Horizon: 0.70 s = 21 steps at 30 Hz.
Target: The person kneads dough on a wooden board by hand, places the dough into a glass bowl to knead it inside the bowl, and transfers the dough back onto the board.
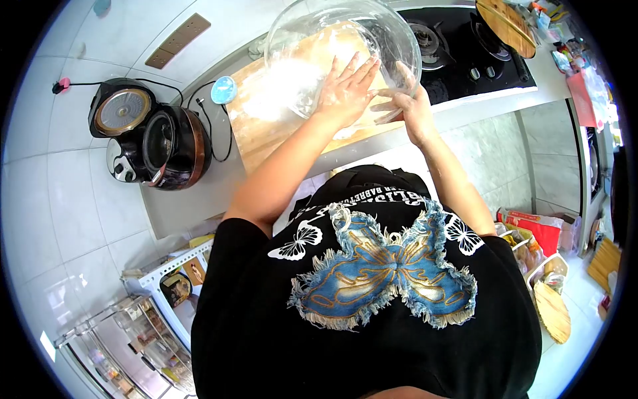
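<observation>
A large clear bowl (397, 34), dusted with white powder, is tilted over the wooden board (249, 136). My left hand (347, 92) lies over the bowl's inside with its fingers spread and whitened; nothing is held in it. At the bowl's right side, my right hand (413, 110) grips the rim, its fingers partly seen through the clear wall. White powder also marks the board, where a bright glare hides some detail.
A black gas stove (465, 66) adjoins the bowl on the right, with a round wooden lid (508, 26) at its far corner. On the left stand a black cooker (174, 147) with its lid raised, its cord, and a small blue-topped container (224, 90).
</observation>
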Each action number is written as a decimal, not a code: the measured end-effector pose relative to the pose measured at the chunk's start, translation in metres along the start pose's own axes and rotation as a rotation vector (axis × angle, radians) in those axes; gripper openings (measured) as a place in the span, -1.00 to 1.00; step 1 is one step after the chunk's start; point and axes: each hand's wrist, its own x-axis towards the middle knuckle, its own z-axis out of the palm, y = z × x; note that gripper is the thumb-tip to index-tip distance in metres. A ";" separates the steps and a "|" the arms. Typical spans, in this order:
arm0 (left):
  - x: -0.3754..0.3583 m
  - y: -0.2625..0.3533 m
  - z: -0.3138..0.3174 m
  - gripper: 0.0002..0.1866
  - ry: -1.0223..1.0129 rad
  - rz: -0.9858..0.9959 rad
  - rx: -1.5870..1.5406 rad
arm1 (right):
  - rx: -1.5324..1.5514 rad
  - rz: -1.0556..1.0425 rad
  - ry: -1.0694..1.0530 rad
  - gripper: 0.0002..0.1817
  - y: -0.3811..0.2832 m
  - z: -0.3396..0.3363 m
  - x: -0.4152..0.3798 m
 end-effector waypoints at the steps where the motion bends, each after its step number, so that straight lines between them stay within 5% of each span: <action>1: 0.004 0.003 -0.002 -0.33 0.010 -0.034 -0.023 | 0.003 -0.027 0.009 -0.19 0.004 -0.001 0.002; 6: 0.012 0.006 -0.012 -0.24 -0.020 -0.156 0.002 | 0.024 0.036 0.013 -0.20 0.005 0.001 0.002; 8: 0.009 0.006 -0.010 -0.12 -0.117 -0.486 -0.153 | -0.010 0.035 -0.062 -0.14 0.010 0.002 0.001; 9: 0.006 -0.006 0.009 -0.03 -0.011 -0.512 -0.082 | -0.004 0.042 -0.053 -0.13 0.009 0.003 -0.001; 13: 0.008 -0.011 -0.006 -0.06 0.091 -0.523 -0.251 | -0.012 0.033 -0.034 -0.13 0.008 0.007 -0.004; 16: 0.002 -0.005 -0.016 -0.11 -0.128 -0.466 -0.269 | 0.000 0.072 -0.035 -0.13 0.005 0.007 -0.006; 21: 0.000 -0.013 -0.015 -0.18 -0.027 -0.427 -0.030 | -0.009 0.049 0.011 -0.12 0.012 0.012 -0.009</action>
